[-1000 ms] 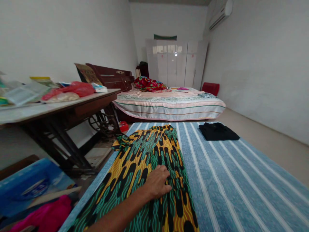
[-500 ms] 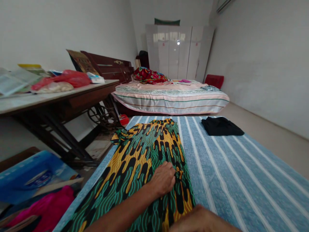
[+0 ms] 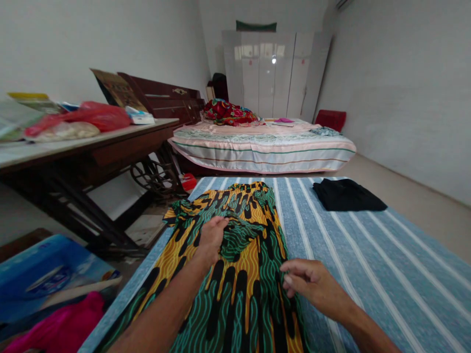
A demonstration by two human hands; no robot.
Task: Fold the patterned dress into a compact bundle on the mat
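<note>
A green, yellow and black patterned garment [image 3: 239, 279] lies lengthwise on the blue striped sheet [image 3: 368, 264] in front of me. My left hand [image 3: 212, 238] grips a raised fold of the garment near its middle. At the garment's right edge my right hand [image 3: 307, 283] pinches the fabric with its fingertips. A folded black cloth [image 3: 346, 195] rests at the sheet's far right corner, well away from both hands.
A dark wooden sewing table [image 3: 91, 152] with bags and papers stands on the left. A blue bag [image 3: 44, 274] and pink fabric [image 3: 62, 326] lie at lower left. Beyond are a low bed [image 3: 265, 147] with clothes, a white wardrobe [image 3: 272, 73] and a red stool [image 3: 331, 120].
My left hand has moved farther up the garment, lifting a fold of it. My right hand has come into view and reached the garment's right edge.
</note>
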